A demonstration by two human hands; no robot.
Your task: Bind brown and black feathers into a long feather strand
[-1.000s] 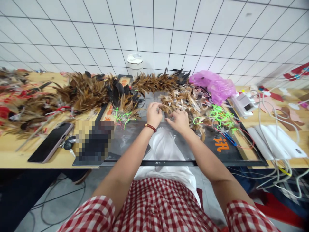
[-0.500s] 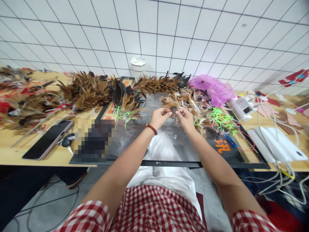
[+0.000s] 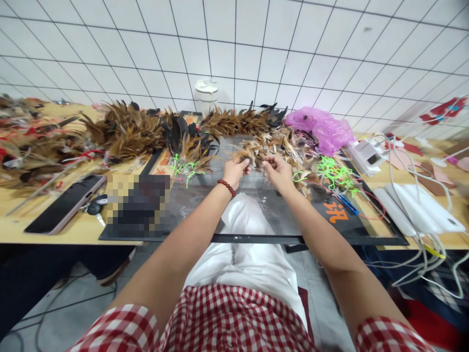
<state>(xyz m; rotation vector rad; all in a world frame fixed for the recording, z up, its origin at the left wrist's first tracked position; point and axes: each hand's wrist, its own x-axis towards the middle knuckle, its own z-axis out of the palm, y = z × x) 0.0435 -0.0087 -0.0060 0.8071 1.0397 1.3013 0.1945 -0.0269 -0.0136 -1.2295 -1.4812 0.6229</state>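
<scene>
My left hand (image 3: 234, 173), with a beaded bracelet at the wrist, pinches a light brown feather (image 3: 242, 154) between thumb and fingers. A short gap away, my right hand (image 3: 281, 172) is closed in a pinch. Whatever its fingertips hold is too small to make out against the feathers behind. Loose brown and cream feathers (image 3: 284, 144) lie in a pile just beyond both hands. To the right of my right hand is a tangle of bright green cord (image 3: 331, 171). Blue scissors or snips (image 3: 348, 204) lie near it.
Feather strips (image 3: 238, 122) and bundles (image 3: 128, 129) line the back and left. A pink plastic bag (image 3: 322, 129), white cup (image 3: 206, 93), phone (image 3: 66, 204) and keys (image 3: 95, 207) stand or lie around. White devices with cables (image 3: 417, 208) are at the right. The dark board's edge (image 3: 256, 239) runs in front.
My hands have moved apart from their near-touching position over a fluffy tuft. A feather now shows upright from my left fingers. The whole view has shifted slightly.
</scene>
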